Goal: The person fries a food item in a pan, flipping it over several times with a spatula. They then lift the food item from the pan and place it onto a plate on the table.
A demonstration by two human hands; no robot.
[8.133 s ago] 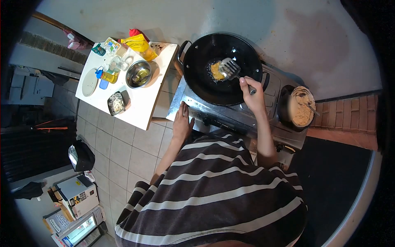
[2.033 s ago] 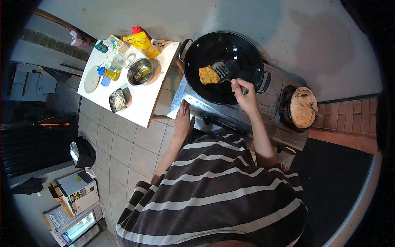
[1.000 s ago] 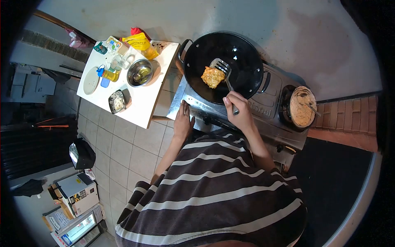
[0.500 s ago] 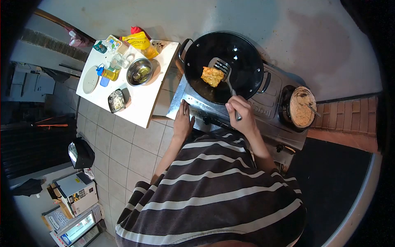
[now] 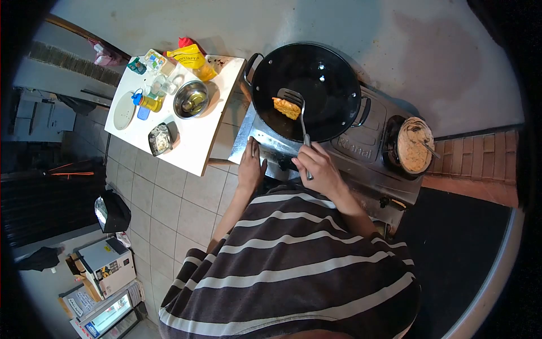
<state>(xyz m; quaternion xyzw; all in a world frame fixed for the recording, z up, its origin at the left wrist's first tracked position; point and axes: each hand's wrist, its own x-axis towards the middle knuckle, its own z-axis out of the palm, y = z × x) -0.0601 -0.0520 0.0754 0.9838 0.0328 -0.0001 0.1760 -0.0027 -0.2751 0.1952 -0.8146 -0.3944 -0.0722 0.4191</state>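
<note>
My right hand (image 5: 319, 166) is closed round the handle of a slotted spatula (image 5: 303, 116). Its slotted head lies against a golden-brown fried piece of food (image 5: 287, 108) in the left part of a black wok (image 5: 333, 107). The piece looks tilted, its edge turned toward me. My left hand (image 5: 250, 164) rests flat with fingers stretched on the metal front edge of the gas stove (image 5: 271, 148), just below the wok, and holds nothing.
On the stove's right burner stands a pan of orange-tan food (image 5: 416, 148) with a utensil in it. The white table (image 5: 192, 152) at left carries a steel bowl (image 5: 191, 100), a small dark dish (image 5: 160, 139), a plate (image 5: 125, 110), a yellow pouch (image 5: 193, 59) and bottles.
My right hand and the spatula have shifted left. The fried piece has gone from lying flat to tilted under the spatula head. My left hand has stayed in place.
</note>
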